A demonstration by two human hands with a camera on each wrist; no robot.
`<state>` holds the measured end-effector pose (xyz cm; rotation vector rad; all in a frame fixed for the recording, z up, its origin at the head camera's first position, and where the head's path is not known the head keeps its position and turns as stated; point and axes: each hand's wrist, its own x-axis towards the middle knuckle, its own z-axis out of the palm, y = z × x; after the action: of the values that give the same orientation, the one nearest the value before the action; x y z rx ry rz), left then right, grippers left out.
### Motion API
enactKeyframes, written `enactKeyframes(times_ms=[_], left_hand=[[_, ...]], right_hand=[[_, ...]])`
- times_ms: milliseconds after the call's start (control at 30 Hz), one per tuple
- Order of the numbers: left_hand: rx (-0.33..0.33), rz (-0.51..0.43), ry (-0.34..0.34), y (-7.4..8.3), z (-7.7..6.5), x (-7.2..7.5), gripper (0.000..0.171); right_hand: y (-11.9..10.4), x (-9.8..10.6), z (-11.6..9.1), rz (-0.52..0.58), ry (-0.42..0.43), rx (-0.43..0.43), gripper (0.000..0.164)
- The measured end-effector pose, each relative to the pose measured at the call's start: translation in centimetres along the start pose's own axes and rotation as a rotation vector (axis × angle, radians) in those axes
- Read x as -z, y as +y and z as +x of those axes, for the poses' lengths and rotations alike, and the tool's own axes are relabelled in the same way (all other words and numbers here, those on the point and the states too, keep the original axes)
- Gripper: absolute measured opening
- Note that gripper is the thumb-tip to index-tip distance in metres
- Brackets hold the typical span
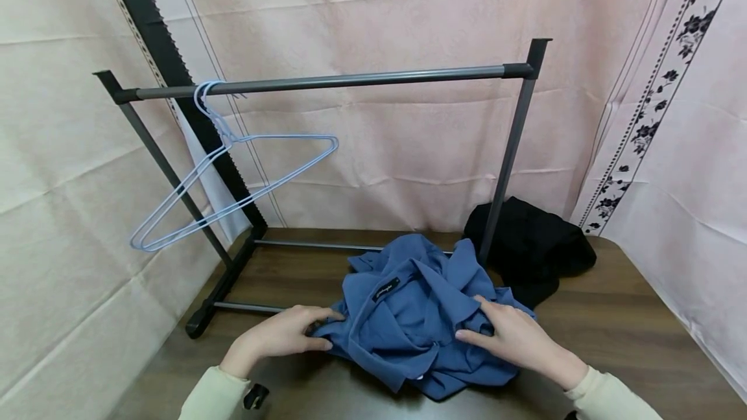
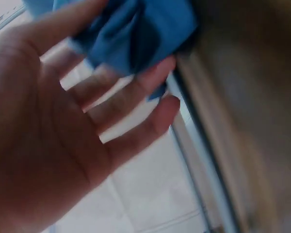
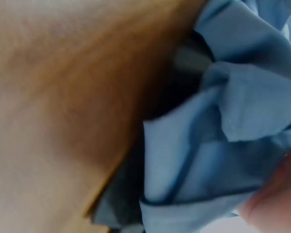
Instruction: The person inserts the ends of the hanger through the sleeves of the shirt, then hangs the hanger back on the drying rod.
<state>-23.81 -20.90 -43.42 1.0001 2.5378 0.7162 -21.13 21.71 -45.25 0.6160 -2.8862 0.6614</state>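
Note:
A crumpled blue collared shirt (image 1: 408, 323) with a dark neck label lies in a heap on the wooden table. At its left edge, my left hand (image 1: 286, 336) holds the cloth between thumb and fingers; the left wrist view shows the fingers (image 2: 131, 104) gently bent beside the blue fabric (image 2: 140, 34). My right hand (image 1: 513, 336) grips the shirt's right side, with thumb and forefinger spread over the folds and the other fingers hidden. Only a blurred part of that hand (image 3: 274, 199) shows at the edge of the right wrist view, against the shirt (image 3: 203, 160).
Behind the shirt stands a dark metal clothes rack (image 1: 350, 81). Light blue hangers (image 1: 233, 212) hang at the left end of its bar. A black cloth bundle (image 1: 525, 245) lies by the right post. Pale curtains (image 1: 379, 24) surround the table (image 1: 630, 336).

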Motion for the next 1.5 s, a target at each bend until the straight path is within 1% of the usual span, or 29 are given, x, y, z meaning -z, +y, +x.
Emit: enactKeyframes(times_ms=[100, 167, 300, 367, 433, 533, 633, 733, 833, 933, 1033, 1133, 1200, 1267, 1400, 1500], left_hand=[[0.002, -0.025, 0.004, 0.6, -0.6, 0.9, 0.053], [-0.007, -0.035, 0.03, 1.1, -0.8, 1.4, 0.054], [-0.013, -0.006, 0.145, 2.5, -0.9, 1.7, 0.048], [-0.006, 0.014, 0.216, 3.4, -0.5, 1.6, 0.044], [0.003, 0.047, 0.282, 4.3, -0.1, 1.4, 0.041], [0.017, 0.086, 0.352, 5.4, 0.8, 0.7, 0.036], [0.048, 0.105, 0.373, 6.2, 1.8, 0.0, 0.033], [0.085, 0.114, 0.362, 6.7, 2.6, -0.7, 0.036], [0.12, 0.124, 0.346, 7.0, 3.1, -1.1, 0.038], [0.134, 0.123, 0.331, 7.1, 3.5, -1.3, 0.035], [0.138, 0.11, 0.308, 7.2, 3.6, -1.4, 0.028], [0.133, 0.1, 0.307, 7.2, 3.4, -1.1, 0.02], [0.136, 0.1, 0.329, 7.1, 3.2, -0.8, 0.018], [0.149, 0.109, 0.367, 7.1, 3.1, -0.3, 0.018], [0.193, 0.13, 0.446, 7.3, 3.0, 0.8, 0.021], [0.199, 0.131, 0.499, 7.5, 3.2, 1.4, 0.022]], right_hand=[[0.0, 1.0, 0.1, 0.009, 0.054, -0.041, 0.073], [0.0, 1.7, 0.3, 0.015, 0.111, -0.04, 0.067], [-0.4, 2.9, 1.4, 0.025, 0.228, 0.019, 0.063], [-1.0, 3.3, 2.4, 0.039, 0.262, 0.062, 0.062], [-1.7, 3.5, 3.5, 0.061, 0.272, 0.11, 0.061], [-2.9, 3.2, 5.4, 0.085, 0.24, 0.188, 0.061], [-4.2, 2.6, 7.3, 0.106, 0.157, 0.248, 0.063], [-5.4, 1.7, 8.7, 0.114, 0.046, 0.272, 0.067], [-6.4, 1.0, 9.7, 0.086, -0.049, 0.291, 0.068], [-7.1, 0.5, 10.4, 0.042, -0.092, 0.325, 0.061], [-7.4, 0.3, 10.7, 0.014, -0.09, 0.353, 0.044], [-7.5, 0.3, 10.8, 0.015, -0.053, 0.361, 0.023], [-7.6, 0.5, 10.8, 0.035, -0.003, 0.363, 0.015], [-7.6, 0.9, 10.8, 0.069, 0.063, 0.358, 0.013], [-7.8, 1.8, 10.9, 0.138, 0.237, 0.339, 0.013], [-8.0, 2.8, 11.2, 0.152, 0.361, 0.327, 0.012]])
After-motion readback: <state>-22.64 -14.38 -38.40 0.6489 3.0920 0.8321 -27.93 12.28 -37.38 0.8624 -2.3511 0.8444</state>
